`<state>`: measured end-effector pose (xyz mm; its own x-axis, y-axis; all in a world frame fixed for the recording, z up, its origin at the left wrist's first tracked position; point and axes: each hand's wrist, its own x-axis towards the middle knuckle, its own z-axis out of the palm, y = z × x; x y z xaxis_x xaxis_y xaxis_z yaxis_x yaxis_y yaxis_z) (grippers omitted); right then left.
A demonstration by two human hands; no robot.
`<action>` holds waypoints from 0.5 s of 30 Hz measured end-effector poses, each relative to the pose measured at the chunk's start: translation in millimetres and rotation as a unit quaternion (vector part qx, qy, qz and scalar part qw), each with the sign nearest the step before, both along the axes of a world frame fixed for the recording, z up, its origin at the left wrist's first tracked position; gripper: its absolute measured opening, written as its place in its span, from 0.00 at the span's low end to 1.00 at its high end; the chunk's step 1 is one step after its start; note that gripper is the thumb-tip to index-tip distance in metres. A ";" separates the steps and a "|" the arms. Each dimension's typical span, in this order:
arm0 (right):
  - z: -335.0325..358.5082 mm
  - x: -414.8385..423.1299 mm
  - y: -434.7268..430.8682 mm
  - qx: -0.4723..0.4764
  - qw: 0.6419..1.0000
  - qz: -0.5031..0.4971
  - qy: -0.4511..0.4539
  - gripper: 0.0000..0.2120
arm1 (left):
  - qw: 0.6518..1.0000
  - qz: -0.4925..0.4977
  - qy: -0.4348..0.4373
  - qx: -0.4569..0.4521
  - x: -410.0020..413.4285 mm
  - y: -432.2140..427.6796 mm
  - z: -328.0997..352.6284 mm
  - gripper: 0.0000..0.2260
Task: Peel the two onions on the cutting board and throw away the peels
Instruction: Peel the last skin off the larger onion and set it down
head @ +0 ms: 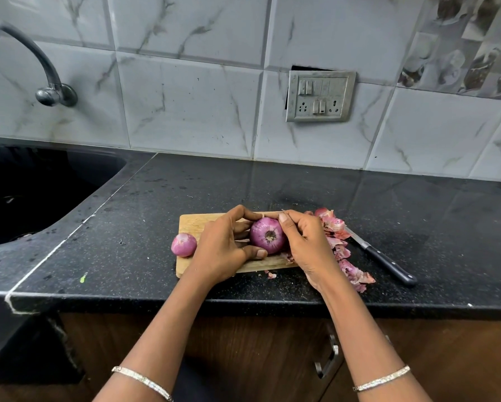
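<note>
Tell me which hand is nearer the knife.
Right. The right hand holds the big onion, with only the peels between it and the knife. The left hand holds the onion's other side, farther from the knife.

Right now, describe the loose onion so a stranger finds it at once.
A wooden cutting board lies on the black countertop. The small onion sits at its left edge, beside the left hand. Unlike the larger onion between that hand and the right hand, it lies unheld.
</note>
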<state>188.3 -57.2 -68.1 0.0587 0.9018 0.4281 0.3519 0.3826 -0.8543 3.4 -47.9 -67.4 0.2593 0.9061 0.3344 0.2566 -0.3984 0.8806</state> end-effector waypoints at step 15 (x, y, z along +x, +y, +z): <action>7.6 -10.4 -4.8 0.054 0.997 -0.062 -0.010 0.10 | 0.999 0.008 0.029 -0.008 -0.3 -4.1 8.5 0.25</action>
